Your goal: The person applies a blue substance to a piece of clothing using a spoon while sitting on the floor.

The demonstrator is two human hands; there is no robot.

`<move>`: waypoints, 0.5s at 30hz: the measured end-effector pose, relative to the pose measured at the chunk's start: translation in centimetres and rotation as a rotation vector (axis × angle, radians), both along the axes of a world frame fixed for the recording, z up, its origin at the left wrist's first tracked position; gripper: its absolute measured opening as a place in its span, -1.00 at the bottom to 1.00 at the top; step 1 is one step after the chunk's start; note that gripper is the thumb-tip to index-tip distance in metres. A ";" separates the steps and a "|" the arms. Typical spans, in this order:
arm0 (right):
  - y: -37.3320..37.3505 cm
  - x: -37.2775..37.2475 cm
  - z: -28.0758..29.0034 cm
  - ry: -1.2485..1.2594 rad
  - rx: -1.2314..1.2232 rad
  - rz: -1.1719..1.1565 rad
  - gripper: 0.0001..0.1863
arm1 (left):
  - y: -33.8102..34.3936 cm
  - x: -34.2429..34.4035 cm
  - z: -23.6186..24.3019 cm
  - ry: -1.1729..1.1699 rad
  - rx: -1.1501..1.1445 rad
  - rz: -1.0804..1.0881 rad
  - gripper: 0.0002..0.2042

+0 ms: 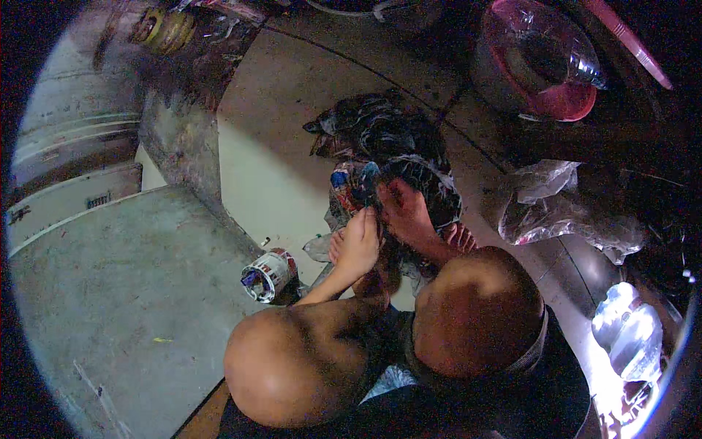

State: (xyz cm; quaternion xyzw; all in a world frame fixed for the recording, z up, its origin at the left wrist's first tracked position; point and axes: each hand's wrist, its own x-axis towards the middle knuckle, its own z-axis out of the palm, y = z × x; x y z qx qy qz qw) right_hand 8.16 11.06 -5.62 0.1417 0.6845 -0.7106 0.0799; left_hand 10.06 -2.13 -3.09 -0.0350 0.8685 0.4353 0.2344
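My left hand (362, 241) is closed at the near edge of a small blue and red crumpled item (344, 186), its fingertips pinched on something I cannot make out. My right hand (406, 212) is just right of it and higher, fingers curled toward the dark middle of the pile; what they hold is unclear. A dark, crumpled plastic bag (380, 124) lies on the floor (263, 175) beyond my hands, with more black and clear plastic around them. My bare feet show behind my hands, between my knees.
A white cylindrical container (259, 280) with scraps inside sits left. A grey-green panel (131, 278) fills the lower left. A pink-rimmed tub (570, 102) is upper right, clear plastic bags (556, 219) lie right, and a bright plastic bundle (629, 336) is at lower right.
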 end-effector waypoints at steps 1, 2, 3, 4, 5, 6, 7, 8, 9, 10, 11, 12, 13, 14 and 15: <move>-0.1 -0.2 0.4 0.041 0.053 -0.008 -0.74 | -0.1 0.2 0.0 0.066 -0.037 0.023 -0.58; -0.3 -0.2 0.3 0.043 0.047 -0.005 -0.74 | -0.5 0.3 -0.4 0.068 -0.043 0.026 -0.58; -0.5 -0.2 0.2 -0.015 0.019 0.007 -0.74 | -1.0 0.4 -0.8 0.025 -0.057 0.026 -0.57; -0.8 -0.3 0.0 -0.072 -0.009 0.020 -0.74 | -1.3 0.5 -1.0 -0.018 -0.071 0.028 -0.55; -0.6 -0.2 -0.5 -0.074 -0.002 0.015 -0.74 | -1.0 0.5 -0.8 -0.020 -0.063 0.023 -0.55; -0.4 -0.1 -1.2 -0.045 0.028 0.006 -0.75 | -0.6 0.5 -0.6 -0.003 -0.109 0.002 -0.54; -0.4 -0.2 -1.6 -0.013 0.052 0.002 -0.76 | -0.5 0.6 -0.3 0.017 -0.160 -0.014 -0.53; -0.4 -0.1 -1.8 -0.012 0.053 0.002 -0.76 | -0.7 0.8 -0.8 0.018 -0.159 -0.014 -0.53; -0.3 -0.3 -1.8 -0.007 0.147 0.020 -0.83 | -0.7 0.8 -0.9 0.028 -0.189 0.003 -0.52; -0.2 -0.3 -1.8 -0.003 0.241 0.039 -0.88 | -0.7 0.7 -1.0 0.038 -0.219 0.020 -0.51; 0.1 -0.4 -1.8 -0.001 0.241 0.038 -0.88 | -0.7 0.7 -1.0 0.039 -0.219 0.020 -0.51; 0.4 -0.3 -1.8 0.114 0.379 0.119 -0.85 | -0.8 0.8 -1.0 0.012 -0.194 0.008 -0.50; 0.7 -0.3 -1.8 0.231 0.517 0.199 -0.76 | -0.9 0.9 -1.0 -0.015 -0.169 -0.004 -0.50; 0.9 0.0 -1.8 0.228 0.521 0.199 -0.76 | -1.2 1.2 -1.4 -0.017 -0.166 -0.006 -0.50; 0.9 0.3 -1.7 0.401 0.841 0.214 -0.67 | -1.5 1.3 -1.7 0.025 -0.250 -0.056 -0.49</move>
